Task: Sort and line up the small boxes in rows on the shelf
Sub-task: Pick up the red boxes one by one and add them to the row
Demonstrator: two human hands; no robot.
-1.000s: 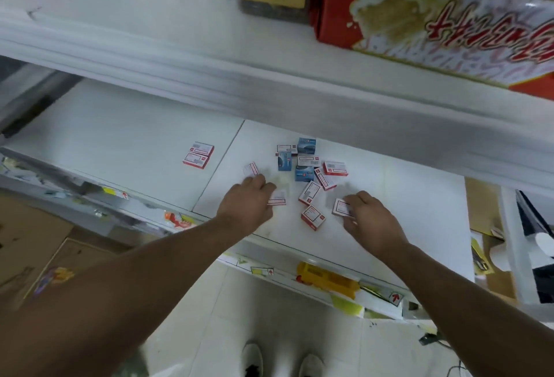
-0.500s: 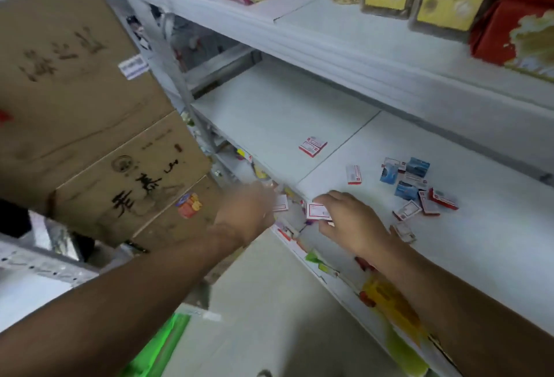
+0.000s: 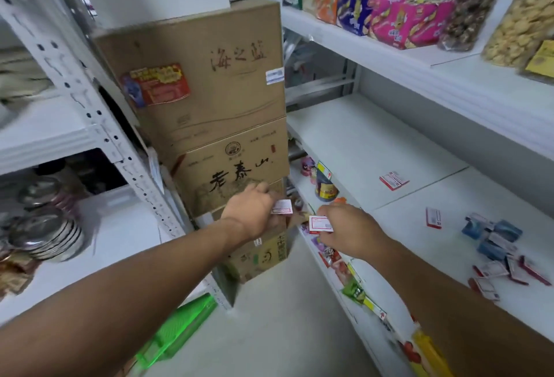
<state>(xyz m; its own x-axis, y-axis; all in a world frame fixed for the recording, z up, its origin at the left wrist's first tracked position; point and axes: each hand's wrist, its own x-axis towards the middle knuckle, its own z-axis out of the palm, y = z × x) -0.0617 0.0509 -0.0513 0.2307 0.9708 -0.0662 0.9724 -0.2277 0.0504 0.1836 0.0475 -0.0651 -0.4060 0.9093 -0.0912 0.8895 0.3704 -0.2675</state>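
My left hand (image 3: 253,211) pinches a small red-and-white box (image 3: 282,207), held out in the aisle in front of the stacked cartons. My right hand (image 3: 344,231) grips another red-and-white box (image 3: 320,224) just off the front edge of the white shelf (image 3: 374,148). On the shelf lie a pair of red-and-white boxes (image 3: 393,180), a single one standing on edge (image 3: 433,218), and a loose heap of several blue and red boxes (image 3: 497,253) at the right.
Stacked brown cartons (image 3: 209,106) stand at the end of the aisle. A metal rack with steel bowls (image 3: 45,226) is on the left. Snack packs (image 3: 404,16) fill the shelf above. A green object (image 3: 177,328) lies on the floor.
The view has swung left, away from the heap. Both hands have lifted off the shelf, each carrying a red-and-white box out toward the aisle and the cartons.
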